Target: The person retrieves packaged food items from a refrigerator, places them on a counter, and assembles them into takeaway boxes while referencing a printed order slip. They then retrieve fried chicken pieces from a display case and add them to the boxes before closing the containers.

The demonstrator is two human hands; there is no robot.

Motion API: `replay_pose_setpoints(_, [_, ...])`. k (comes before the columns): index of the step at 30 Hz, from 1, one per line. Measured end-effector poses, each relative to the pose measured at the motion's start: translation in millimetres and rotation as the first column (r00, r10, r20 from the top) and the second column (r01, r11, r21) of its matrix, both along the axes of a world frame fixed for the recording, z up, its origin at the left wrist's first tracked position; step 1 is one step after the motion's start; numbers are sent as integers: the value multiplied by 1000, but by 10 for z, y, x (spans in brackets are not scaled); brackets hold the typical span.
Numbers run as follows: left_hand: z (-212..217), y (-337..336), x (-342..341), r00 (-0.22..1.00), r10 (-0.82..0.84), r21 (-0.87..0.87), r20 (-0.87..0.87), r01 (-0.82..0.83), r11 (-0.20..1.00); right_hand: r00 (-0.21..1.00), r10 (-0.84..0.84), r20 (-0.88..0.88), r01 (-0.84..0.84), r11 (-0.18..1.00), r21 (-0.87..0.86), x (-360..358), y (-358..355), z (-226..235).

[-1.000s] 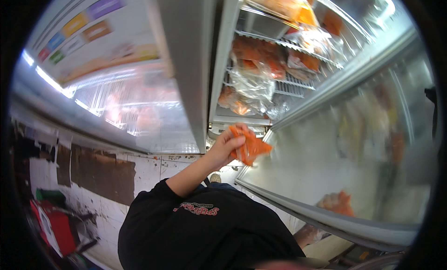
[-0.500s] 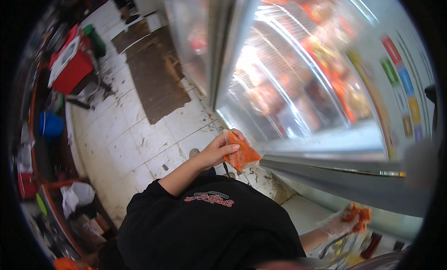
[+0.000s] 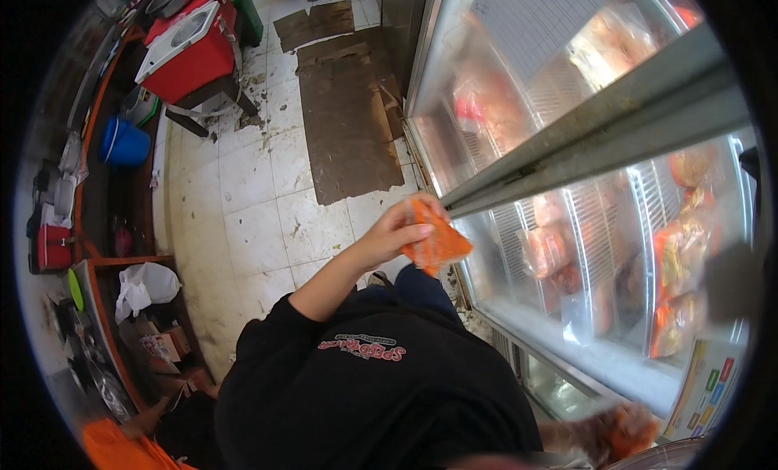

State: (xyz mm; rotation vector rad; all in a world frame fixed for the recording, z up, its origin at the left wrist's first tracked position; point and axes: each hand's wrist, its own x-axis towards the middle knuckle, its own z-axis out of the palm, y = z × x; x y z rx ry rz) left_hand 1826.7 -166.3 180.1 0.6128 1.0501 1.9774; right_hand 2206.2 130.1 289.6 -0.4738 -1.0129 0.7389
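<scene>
My left hand [image 3: 395,237] is closed around a flat orange packet [image 3: 442,245] in clear wrapping, held up in front of my body. The thumb lies across its near face, and one corner points toward the glass-fronted refrigerator [image 3: 559,259]. At the lower right, my right hand [image 3: 592,433] wears a clear plastic glove. It grips an orange-red wrapped item [image 3: 635,431], blurred, whose kind I cannot make out. Wrapped food packs [image 3: 547,251] sit on wire shelves behind the refrigerator's front.
Brown cardboard sheets [image 3: 348,117] lie on the dirty white tiled floor. Along the left stand a red cooler box [image 3: 182,61], a blue bucket [image 3: 126,141] and a shelf with a white plastic bag [image 3: 147,288]. Another person's arm [image 3: 146,421] shows at the lower left.
My view has turned, so the floor and refrigerator sit differently in it. The refrigerator's metal frame now crosses the upper right. Both hands keep their hold; the right appears lower in the picture.
</scene>
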Motion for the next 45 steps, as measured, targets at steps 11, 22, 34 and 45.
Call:
replay_pose_setpoints(11, [239, -188, -2379, 941, -120, -405, -316, -19, 914, -111, 950, -290, -838, -247, -487, -4255, -476, -1203])
replay_pose_setpoints(22, [-515, -1716, -2139, 310, 929, -406, 200, -837, 367, -596, 688, -415, -362, -691, -626, -8128, -1669, -664])
replay_pose_setpoints(34, [622, -1458, -5957, 521, 224, -341, -824, -771, 537, -491, 568, -661, 60, -734, -676, -9765, -2270, -1322])
replay_pose_setpoints(45, [603, -394, -8565, 184, -114, -215, -976, -881, 422, -443, 511, -737, -289, -859, -422, -12123, -1765, -1595])
